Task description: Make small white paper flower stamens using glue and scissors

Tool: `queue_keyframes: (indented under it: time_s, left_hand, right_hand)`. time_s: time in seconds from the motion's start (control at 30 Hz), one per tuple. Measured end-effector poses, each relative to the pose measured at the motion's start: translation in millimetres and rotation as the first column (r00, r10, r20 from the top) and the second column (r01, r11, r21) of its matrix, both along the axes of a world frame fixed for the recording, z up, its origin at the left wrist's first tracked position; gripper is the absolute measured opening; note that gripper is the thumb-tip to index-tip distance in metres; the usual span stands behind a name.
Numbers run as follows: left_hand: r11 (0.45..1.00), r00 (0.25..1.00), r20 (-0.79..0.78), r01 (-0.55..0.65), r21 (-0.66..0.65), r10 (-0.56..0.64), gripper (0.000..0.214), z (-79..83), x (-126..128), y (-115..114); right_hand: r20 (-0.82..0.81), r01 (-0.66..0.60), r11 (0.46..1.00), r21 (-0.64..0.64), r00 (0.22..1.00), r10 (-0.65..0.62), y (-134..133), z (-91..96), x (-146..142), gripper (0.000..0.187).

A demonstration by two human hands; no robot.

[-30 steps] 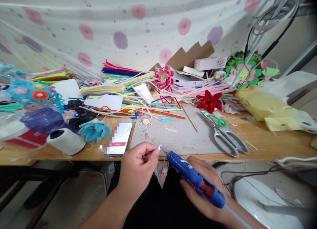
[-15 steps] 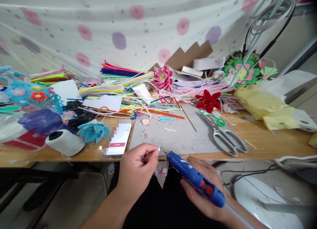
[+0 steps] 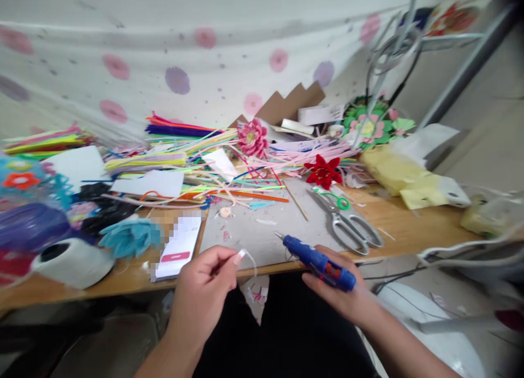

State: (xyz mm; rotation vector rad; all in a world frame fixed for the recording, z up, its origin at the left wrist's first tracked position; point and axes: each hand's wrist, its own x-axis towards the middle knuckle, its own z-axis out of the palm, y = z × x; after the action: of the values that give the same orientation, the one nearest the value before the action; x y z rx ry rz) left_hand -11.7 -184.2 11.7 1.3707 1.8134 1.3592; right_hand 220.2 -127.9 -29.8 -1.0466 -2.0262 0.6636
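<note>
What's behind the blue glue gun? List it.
The grey mat and wooden table edge show behind the front of the blue glue gun; the right hand grips its rear. What the gun covers cannot be seen.

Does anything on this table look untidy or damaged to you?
Untidy, yes: behind the grey mat, coloured stems lie in a loose, crisscrossing heap with white paper sheets among them, and small scraps litter the mat. No damage stands out.

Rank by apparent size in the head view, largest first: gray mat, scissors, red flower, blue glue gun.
1. Gray mat
2. Scissors and blue glue gun: too alike to rank, and the gun is nearer the camera
3. Red flower
</note>
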Motion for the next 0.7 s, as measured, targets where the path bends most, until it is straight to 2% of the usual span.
queue_keyframes:
  time_s: [0.07, 0.1, 0.17, 0.2, 0.23, 0.37, 0.43, 0.5, 0.6, 0.7]
  left_hand:
    - [1.0, 0.999, 0.05, -0.022, -0.013, 0.022, 0.022, -4.1, -1.0, 2.6]
    - [1.0, 0.997, 0.073, -0.014, -0.018, 0.015, 0.022, -6.6, -1.7, 4.2]
    - [0.999, 0.994, 0.107, 0.032, -0.011, -0.03, 0.024, -11.4, -3.3, 7.4]
    - [0.999, 0.992, 0.116, 0.05, -0.015, -0.048, 0.025, -13.4, -3.9, 8.7]
    - [0.997, 0.99, 0.125, 0.068, -0.019, -0.066, 0.026, -14.9, -4.1, 9.9]
    - [0.994, 0.982, 0.161, 0.106, -0.032, -0.099, 0.028, -18.4, -2.9, 12.9]
    - [0.991, 0.978, 0.176, 0.123, -0.045, -0.113, 0.029, -19.0, -1.3, 14.1]
    - [0.989, 0.973, 0.192, 0.139, -0.053, -0.126, 0.028, -18.1, 1.1, 14.7]
    - [0.988, 0.966, 0.22, 0.146, -0.051, -0.132, 0.027, -14.0, 6.8, 13.9]
    - [0.985, 0.962, 0.232, 0.164, -0.062, -0.145, 0.028, -9.0, 13.2, 12.2]
  right_hand:
    - [0.15, 0.208, 0.973, -0.097, 0.97, -0.192, 20.7, 2.6, 28.6, 0.027]
    - [0.254, 0.35, 0.93, -0.111, 0.915, -0.314, 31.6, 5.6, 46.3, 0.032]
    - [0.37, 0.556, 0.83, -0.036, 0.779, -0.506, 52.0, 13.5, 84.9, 0.037]
    - [0.424, 0.621, 0.784, 0.018, 0.705, -0.568, 60.8, 17.2, 103.9, 0.038]
    - [0.457, 0.648, 0.76, 0.056, 0.66, -0.596, 68.6, 19.9, 121.8, 0.038]
    - [0.539, 0.676, 0.722, 0.15, 0.556, -0.632, 93.3, 15.7, 173.2, 0.035]
    - [0.556, 0.675, 0.719, 0.166, 0.539, -0.633, 102.6, 8.3, 187.1, 0.03]
    - [0.553, 0.654, 0.736, 0.175, 0.553, -0.623, 108.5, 2.8, 194.4, 0.026]
    - [0.506, 0.601, 0.774, 0.197, 0.614, -0.606, 107.1, 2.6, 187.9, 0.018]
    - [0.386, 0.549, 0.798, 0.249, 0.7, -0.602, 89.0, 9.1, 146.0, 0.026]
